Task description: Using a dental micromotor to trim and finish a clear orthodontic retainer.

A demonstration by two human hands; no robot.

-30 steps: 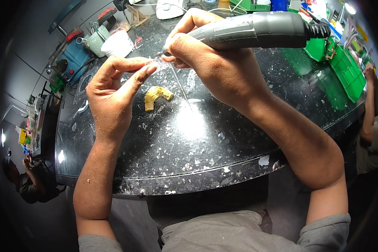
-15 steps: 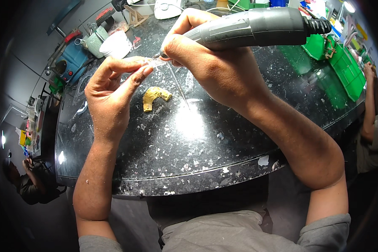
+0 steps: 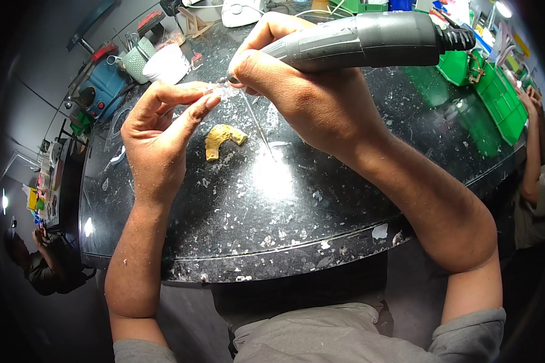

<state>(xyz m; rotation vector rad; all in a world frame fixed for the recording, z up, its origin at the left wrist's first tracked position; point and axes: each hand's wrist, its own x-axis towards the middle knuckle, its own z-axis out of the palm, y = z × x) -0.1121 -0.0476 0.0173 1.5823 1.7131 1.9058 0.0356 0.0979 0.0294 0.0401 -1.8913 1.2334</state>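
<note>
My right hand [image 3: 297, 91] is closed round a dark grey rotary handpiece [image 3: 369, 41], its thick cable end pointing right and its tip pointing left. Between the thumb and fingers of my left hand [image 3: 163, 124] is a small clear plastic piece [image 3: 223, 91], mostly covered by the fingertips. The handpiece's tip meets or nearly meets that piece; which one I cannot tell. Below them a yellow horseshoe-shaped dental model [image 3: 224, 138] lies on the black table [image 3: 224, 218]. A thin metal rod-like tool [image 3: 257, 126] lies to the right of the model.
Green plastic bins [image 3: 499, 103] stand at the right edge. At the back left are a blue machine [image 3: 105, 88], a white bowl-like container [image 3: 166, 63] and a pale green holder [image 3: 140, 59] with tools. White chips dot the table. Other people sit at the far left and far right.
Both hands hold almost the same place, with the handpiece tip shifted very slightly left. At the far right, the other person's hands have moved a little.
</note>
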